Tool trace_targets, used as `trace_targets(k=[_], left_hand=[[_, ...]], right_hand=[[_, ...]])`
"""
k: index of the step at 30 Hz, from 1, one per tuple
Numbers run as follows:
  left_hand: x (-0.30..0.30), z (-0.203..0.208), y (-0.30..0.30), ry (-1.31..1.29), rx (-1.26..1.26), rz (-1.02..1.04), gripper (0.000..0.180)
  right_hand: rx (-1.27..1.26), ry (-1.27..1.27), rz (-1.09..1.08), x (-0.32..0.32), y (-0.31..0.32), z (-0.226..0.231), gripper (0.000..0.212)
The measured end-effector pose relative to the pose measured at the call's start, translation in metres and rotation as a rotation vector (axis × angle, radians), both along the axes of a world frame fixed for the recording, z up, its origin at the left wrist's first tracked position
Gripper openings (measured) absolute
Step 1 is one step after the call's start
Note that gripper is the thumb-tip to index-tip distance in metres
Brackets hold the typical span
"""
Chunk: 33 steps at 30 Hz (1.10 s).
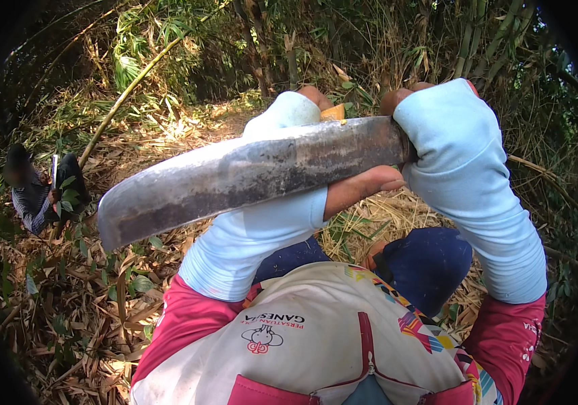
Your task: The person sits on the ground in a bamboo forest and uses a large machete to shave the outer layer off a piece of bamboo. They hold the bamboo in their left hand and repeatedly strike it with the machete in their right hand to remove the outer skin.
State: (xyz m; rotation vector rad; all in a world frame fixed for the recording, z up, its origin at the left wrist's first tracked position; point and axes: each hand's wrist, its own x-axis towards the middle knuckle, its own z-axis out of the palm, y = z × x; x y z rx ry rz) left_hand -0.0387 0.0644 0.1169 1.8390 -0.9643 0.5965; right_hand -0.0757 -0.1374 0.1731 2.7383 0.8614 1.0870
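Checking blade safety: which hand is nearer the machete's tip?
Left. The left hand is partly hidden behind the blade, between the tip and the right hand in the view; the right is closed at the opposite end.

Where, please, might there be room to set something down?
Most open is the leaf-strewn ground between the leaning pole and the machete. It's crowded around the right hand and left hand, and in the thicket beyond.

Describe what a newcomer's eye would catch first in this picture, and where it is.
Probably the wide, mottled machete blade slanting across the middle, its base at the right hand. Next might come the pale-blue arm covers on either side of centre, then the seated person at far left.
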Motion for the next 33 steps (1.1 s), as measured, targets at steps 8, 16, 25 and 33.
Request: trace_targets(k=[8, 16, 25, 33], left_hand=[[0.004, -0.005, 0.000, -0.013, -0.018, -0.022, 0.060], [0.005, -0.003, -0.005, 0.003, -0.142, -0.093, 0.058], [0.017, -0.005, -0.011, -0.024, -0.274, -0.061, 0.043], [0.012, 0.004, -0.005, 0.237, -0.335, 0.043, 0.050]], right_hand=[[0.004, -0.130, 0.078, 0.004, 0.002, 0.000, 0.011], [0.041, -0.108, 0.081, 0.008, 0.003, 0.000, 0.011], [0.065, -0.008, -0.027, 0.019, 0.001, 0.000, 0.035], [0.528, 0.272, -0.209, 0.054, -0.007, 0.001, 0.020]])
